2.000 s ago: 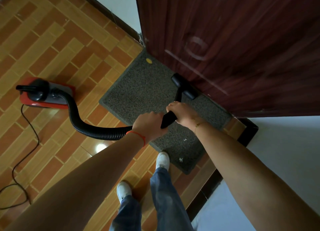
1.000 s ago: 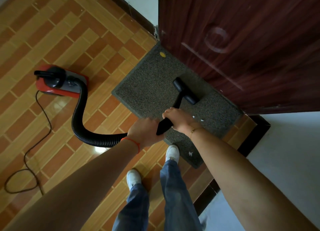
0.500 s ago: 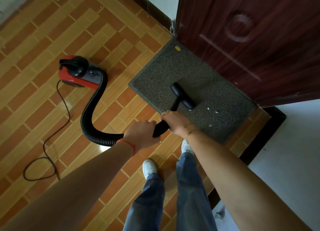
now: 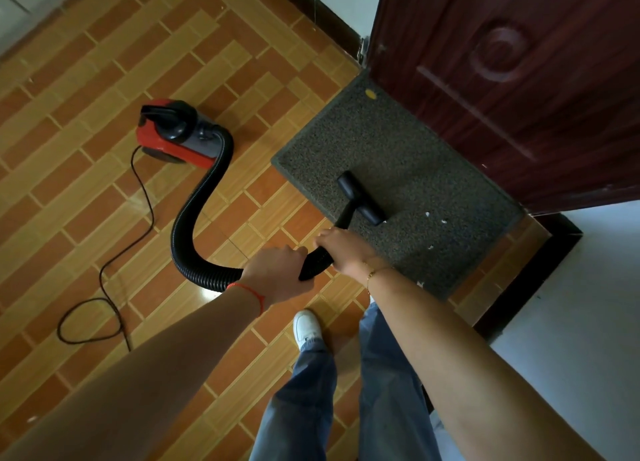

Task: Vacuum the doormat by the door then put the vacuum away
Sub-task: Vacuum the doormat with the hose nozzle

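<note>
Since half a second ago the nozzle has slid back from mid-mat toward the doormat's near edge, leaving white specks at its 4 o'clock. The nozzle's long axis runs 10 to 4 o'clock; the wand points to 1 o'clock at the door. The left hand wraps the hose end, the right hand curls round the wand just ahead. The vacuum sits at 9 o'clock of the mat.

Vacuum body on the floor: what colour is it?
The vacuum body is red, with a dark grey and black top, seen in the head view.
</note>
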